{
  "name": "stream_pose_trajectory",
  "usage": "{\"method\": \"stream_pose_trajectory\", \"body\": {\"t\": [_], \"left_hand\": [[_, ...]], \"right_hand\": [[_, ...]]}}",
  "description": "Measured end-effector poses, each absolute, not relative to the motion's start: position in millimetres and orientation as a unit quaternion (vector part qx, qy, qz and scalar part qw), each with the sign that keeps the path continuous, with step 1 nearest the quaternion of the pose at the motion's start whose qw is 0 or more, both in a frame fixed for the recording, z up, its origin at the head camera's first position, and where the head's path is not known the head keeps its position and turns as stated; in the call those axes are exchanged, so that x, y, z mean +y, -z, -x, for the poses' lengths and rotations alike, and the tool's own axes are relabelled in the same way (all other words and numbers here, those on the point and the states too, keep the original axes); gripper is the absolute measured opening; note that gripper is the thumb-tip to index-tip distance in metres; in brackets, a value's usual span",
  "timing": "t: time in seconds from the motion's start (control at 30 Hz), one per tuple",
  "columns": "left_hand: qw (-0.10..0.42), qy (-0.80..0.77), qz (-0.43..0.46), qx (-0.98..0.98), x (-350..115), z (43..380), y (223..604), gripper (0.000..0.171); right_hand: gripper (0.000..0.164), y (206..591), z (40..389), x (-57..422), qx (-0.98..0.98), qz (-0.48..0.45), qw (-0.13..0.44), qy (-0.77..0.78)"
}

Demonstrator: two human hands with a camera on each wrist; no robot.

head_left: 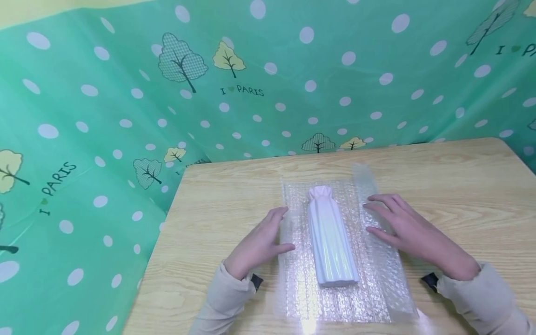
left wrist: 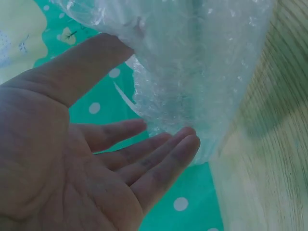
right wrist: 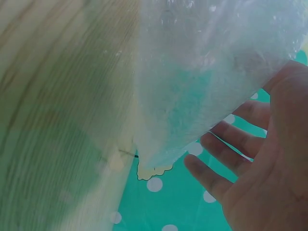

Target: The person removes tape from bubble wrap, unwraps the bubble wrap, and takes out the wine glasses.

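Note:
A glossy white vase (head_left: 331,242) with vertical ridges and a gathered pinkish neck lies on its side, neck toward the far edge, on a sheet of clear bubble wrap (head_left: 295,288). My left hand (head_left: 258,244) is at the sheet's left edge, thumb and fingers spread apart. In the left wrist view the thumb tip is partly covered by the bubble wrap (left wrist: 192,72). Over the raised right strip of the sheet, my right hand (head_left: 404,228) has its fingers extended and parted. The right wrist view shows its fingers beside the bubble wrap (right wrist: 192,72) edge; its thumb tip is hidden.
The wood-grain table (head_left: 209,223) extends on both sides of the sheet. Behind and to the left hangs a green dotted cloth (head_left: 125,83) printed with trees. Black pieces (head_left: 430,281) show at both sleeve cuffs.

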State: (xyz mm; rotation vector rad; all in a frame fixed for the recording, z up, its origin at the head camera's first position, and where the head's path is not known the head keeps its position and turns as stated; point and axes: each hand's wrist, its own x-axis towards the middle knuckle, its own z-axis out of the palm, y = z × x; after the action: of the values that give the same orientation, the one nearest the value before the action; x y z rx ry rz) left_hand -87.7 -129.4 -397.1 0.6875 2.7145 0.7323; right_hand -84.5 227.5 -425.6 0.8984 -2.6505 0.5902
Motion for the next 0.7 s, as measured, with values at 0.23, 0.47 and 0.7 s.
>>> {"method": "stream_pose_trajectory", "body": {"t": [0.23, 0.47, 0.7], "left_hand": [[0.139, -0.256, -0.222, 0.931, -132.7, 90.0, 396.8, 0.095], [0.148, -0.273, -0.215, 0.926, -136.9, 90.7, 394.4, 0.093], [0.157, -0.276, -0.204, 0.926, -142.1, 92.8, 395.9, 0.096]], "right_hand": [[0.057, 427.4, 86.6, 230.6, -0.915, -0.316, 0.145, -0.204], [0.059, 429.5, 89.0, 236.7, -0.912, -0.323, 0.147, -0.205], [0.058, 429.7, 90.6, 240.1, -0.908, -0.337, 0.152, -0.196]]}}
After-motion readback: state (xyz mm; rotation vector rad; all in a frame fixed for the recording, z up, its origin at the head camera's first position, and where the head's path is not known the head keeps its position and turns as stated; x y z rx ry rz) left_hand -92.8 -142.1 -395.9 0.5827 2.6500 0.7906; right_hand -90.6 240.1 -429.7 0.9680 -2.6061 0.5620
